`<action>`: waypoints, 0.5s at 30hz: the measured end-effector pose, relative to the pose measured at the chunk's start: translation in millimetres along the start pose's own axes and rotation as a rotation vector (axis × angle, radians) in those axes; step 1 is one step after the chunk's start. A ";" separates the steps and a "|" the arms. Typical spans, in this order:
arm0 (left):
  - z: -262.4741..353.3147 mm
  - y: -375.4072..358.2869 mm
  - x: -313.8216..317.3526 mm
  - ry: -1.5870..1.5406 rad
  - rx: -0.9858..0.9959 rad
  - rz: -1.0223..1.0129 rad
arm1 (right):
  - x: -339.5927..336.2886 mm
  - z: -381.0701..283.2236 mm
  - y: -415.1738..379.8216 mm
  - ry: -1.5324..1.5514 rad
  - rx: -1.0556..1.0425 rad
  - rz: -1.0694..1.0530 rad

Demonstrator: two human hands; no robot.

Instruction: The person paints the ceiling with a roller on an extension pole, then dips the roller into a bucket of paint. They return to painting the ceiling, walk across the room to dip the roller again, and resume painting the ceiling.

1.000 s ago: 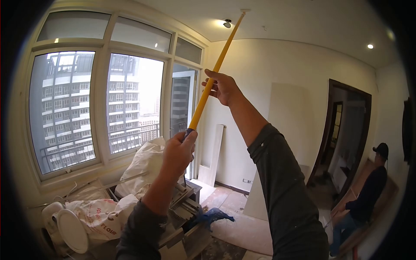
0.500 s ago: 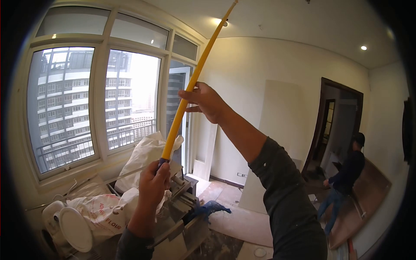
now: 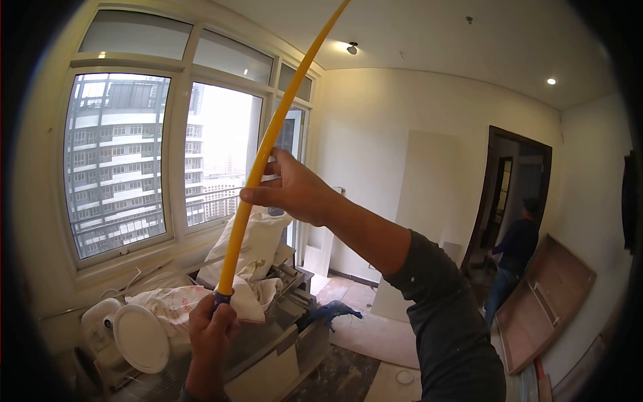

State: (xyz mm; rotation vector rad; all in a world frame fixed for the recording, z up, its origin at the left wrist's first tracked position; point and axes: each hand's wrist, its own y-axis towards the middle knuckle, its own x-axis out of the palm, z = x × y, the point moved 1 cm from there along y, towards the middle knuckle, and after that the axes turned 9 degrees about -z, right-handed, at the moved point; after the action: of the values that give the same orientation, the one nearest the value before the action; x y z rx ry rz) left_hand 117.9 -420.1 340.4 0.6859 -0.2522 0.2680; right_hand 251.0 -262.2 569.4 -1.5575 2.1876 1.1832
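Observation:
A long yellow pole (image 3: 273, 127) with a dark blue collar (image 3: 223, 297) at its lower end slants up and to the right, its top leaving the view near the ceiling. My left hand (image 3: 211, 328) is closed around the lower end, right at the collar. Higher up, my right hand (image 3: 295, 191) grips the yellow shaft lightly between thumb and fingers, with the fingers partly behind it. Whatever is on the pole's upper end lies out of view.
White sacks (image 3: 241, 251), a round white lid (image 3: 141, 338) and stacked boards (image 3: 295, 348) lie beneath the windows. A blue bundle (image 3: 333, 310) rests beyond them. A person (image 3: 512, 251) stands by the dark-framed doorway (image 3: 483, 201), beside a leaning wooden panel (image 3: 549, 301).
Both my hands and the pole are lower and further left in view. The pole's tip has left the frame. The other person has moved closer to the doorway.

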 end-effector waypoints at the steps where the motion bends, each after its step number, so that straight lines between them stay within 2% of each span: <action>1: 5.9 -12.1 -7.0 -0.018 0.006 -0.001 | 13.6 -9.8 -1.8 0.002 0.006 -0.020; 7: 31.1 -78.8 -50.2 0.064 0.106 -0.023 | 82.2 -58.5 -10.7 -0.089 0.037 -0.116; 10: 44.9 -110.2 -66.0 0.122 0.074 0.029 | 109.4 -71.1 -12.6 -0.113 0.019 -0.186; 15: 51.0 -146.6 -88.0 0.092 0.169 0.029 | 142.6 -92.9 -20.4 -0.144 -0.025 -0.291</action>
State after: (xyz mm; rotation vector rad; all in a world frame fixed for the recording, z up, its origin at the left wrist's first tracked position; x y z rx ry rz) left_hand 75.9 -576.1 264.7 0.8352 -0.1528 0.3507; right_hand 233.7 -429.9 538.3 -1.6736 1.7899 1.1922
